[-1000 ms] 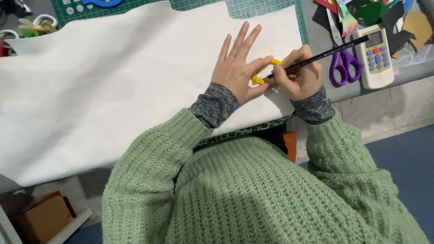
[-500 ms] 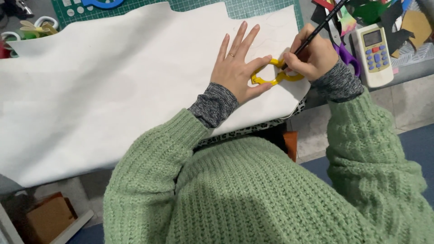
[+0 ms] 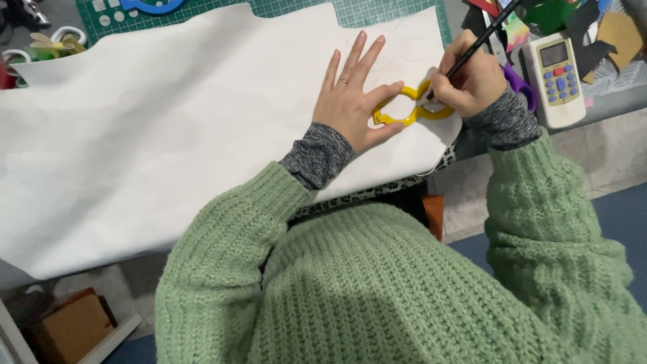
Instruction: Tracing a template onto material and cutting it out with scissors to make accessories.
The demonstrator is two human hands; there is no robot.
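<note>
Left hand (image 3: 350,101), fingers spread flat, pinning a yellow plastic loop-shaped stencil (image 3: 408,106) on the large white paper sheet (image 3: 168,128) near its right edge, while right hand (image 3: 468,84), grip closed on a slim black pencil (image 3: 480,42), traces the stencil's rim.

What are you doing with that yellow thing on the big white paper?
A person in a green sweater is tracing a shape. The left hand presses a yellow cutter-shaped template flat on a big white sheet. The right hand holds a black pencil with its tip at the template's edge. Faint pencil curves show just above. Purple scissors and a white remote lie to the right.
</note>
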